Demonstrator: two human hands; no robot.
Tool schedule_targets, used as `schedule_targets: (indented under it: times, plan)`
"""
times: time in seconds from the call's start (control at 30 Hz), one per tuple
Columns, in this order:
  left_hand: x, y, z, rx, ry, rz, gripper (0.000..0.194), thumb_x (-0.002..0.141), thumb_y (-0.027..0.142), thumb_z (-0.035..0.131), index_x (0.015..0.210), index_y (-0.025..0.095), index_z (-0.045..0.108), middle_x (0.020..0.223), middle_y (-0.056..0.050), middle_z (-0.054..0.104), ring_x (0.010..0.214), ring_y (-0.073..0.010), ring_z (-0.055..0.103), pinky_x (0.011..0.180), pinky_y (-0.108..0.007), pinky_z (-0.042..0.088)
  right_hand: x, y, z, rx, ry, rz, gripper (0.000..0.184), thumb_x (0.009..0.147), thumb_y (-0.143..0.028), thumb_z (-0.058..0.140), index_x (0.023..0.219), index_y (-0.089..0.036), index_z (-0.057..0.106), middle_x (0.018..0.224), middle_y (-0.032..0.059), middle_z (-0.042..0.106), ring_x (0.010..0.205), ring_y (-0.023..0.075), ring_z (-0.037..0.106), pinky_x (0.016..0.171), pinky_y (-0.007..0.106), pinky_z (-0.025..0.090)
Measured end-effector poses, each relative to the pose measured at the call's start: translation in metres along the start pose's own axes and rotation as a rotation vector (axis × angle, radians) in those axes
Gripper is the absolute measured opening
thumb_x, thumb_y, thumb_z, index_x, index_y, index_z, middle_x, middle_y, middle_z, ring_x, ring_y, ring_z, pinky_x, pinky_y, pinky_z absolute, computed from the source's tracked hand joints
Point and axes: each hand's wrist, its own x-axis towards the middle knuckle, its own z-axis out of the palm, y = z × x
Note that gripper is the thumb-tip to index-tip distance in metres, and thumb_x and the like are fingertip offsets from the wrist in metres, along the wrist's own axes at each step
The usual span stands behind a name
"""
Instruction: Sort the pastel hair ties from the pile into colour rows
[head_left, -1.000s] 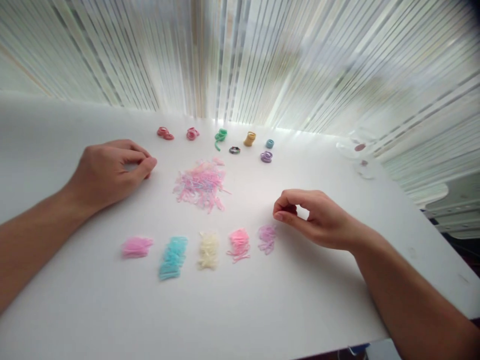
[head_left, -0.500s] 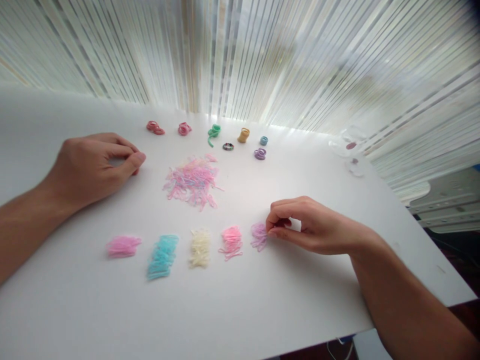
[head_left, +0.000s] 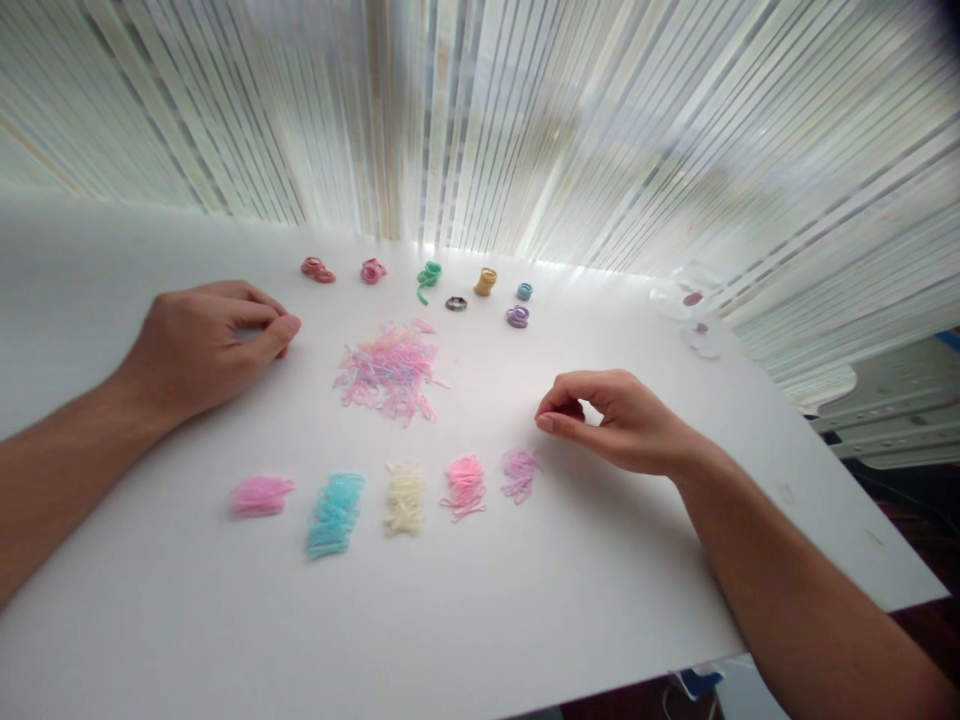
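Observation:
My left hand (head_left: pixel 221 345) rests on the table left of a loose mixed pile of pink, lilac and pale rubber bands (head_left: pixel 391 368). Its thumb lies against the curled index finger, and nothing shows between them. My right hand (head_left: pixel 619 420) is off to the right, thumb and index tips together, with no band visible in them. Just below its fingertips, apart from them, lies a small bunch of lilac bands (head_left: pixel 519 474). In a row to its left are bunches of pink bands (head_left: pixel 464 487), cream bands (head_left: pixel 405 498), turquoise bands (head_left: pixel 335 515) and orchid-pink bands (head_left: pixel 262 496).
Along the back of the white table (head_left: pixel 420 630) stand coiled bands: red (head_left: pixel 318 270), rose (head_left: pixel 373 271), green (head_left: pixel 430 275), tan (head_left: pixel 486 281), blue (head_left: pixel 524 291) and purple (head_left: pixel 517 316). A dark multicoloured ring (head_left: pixel 456 303) lies among them. Clear plastic pieces (head_left: pixel 700 342) are at the right; string curtains (head_left: pixel 450 120) hang behind.
My right hand has drawn up and away from the lilac bunch, its fingertips still together. My left hand keeps its pose; the whole view has shifted slightly.

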Motion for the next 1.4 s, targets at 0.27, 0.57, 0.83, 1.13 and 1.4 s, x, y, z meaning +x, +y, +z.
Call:
schedule_targets:
  times: [0.27, 0.57, 0.83, 1.13, 1.4]
  plan:
    - [0.003, 0.006, 0.001, -0.101, -0.038, -0.027, 0.043, 0.095, 0.051, 0.054, 0.065, 0.024, 0.069, 0.095, -0.005, 0.082, 0.093, -0.0220, 0.075, 0.095, -0.037, 0.055, 0.008, 0.018, 0.011, -0.059, 0.285, 0.127, 0.036, 0.098, -0.053, 0.076, 0.088, -0.019, 0.080, 0.081, 0.0064, 0.077, 0.072, 0.0189, 0.062, 0.069, 0.034, 0.050]
    - [0.004, 0.003, 0.003, -0.170, -0.046, -0.045, 0.041, 0.093, 0.050, 0.054, 0.063, 0.025, 0.068, 0.095, -0.006, 0.082, 0.090, -0.0221, 0.076, 0.094, -0.035, 0.055, 0.042, -0.008, 0.020, -0.130, 0.101, 0.211, 0.036, 0.090, -0.052, 0.077, 0.097, -0.018, 0.086, 0.079, 0.0050, 0.076, 0.071, 0.0180, 0.061, 0.067, 0.033, 0.047]
    - [0.002, 0.001, 0.006, -0.200, -0.044, -0.041, 0.043, 0.094, 0.051, 0.054, 0.063, 0.024, 0.068, 0.097, -0.009, 0.082, 0.090, -0.0238, 0.075, 0.095, -0.038, 0.056, 0.088, -0.018, 0.043, -0.026, 0.031, 0.165, 0.033, 0.083, -0.047, 0.081, 0.094, -0.015, 0.085, 0.076, 0.0053, 0.075, 0.069, 0.0170, 0.061, 0.064, 0.031, 0.046]
    - [0.001, 0.008, 0.002, -0.148, -0.047, -0.047, 0.039, 0.095, 0.047, 0.057, 0.064, 0.025, 0.067, 0.095, -0.006, 0.081, 0.091, -0.0231, 0.074, 0.096, -0.037, 0.057, 0.087, -0.008, 0.053, 0.001, -0.021, 0.094, 0.022, 0.089, -0.039, 0.076, 0.093, -0.018, 0.081, 0.077, 0.0045, 0.071, 0.070, 0.0177, 0.058, 0.063, 0.031, 0.045]
    - [-0.001, 0.012, -0.003, -0.104, -0.028, -0.037, 0.041, 0.097, 0.046, 0.058, 0.064, 0.024, 0.068, 0.094, -0.005, 0.082, 0.090, -0.0234, 0.075, 0.093, -0.038, 0.056, 0.085, -0.007, 0.049, -0.126, -0.030, -0.077, 0.013, 0.099, -0.027, 0.069, 0.091, -0.021, 0.077, 0.088, 0.0062, 0.074, 0.076, 0.0190, 0.061, 0.073, 0.034, 0.048]
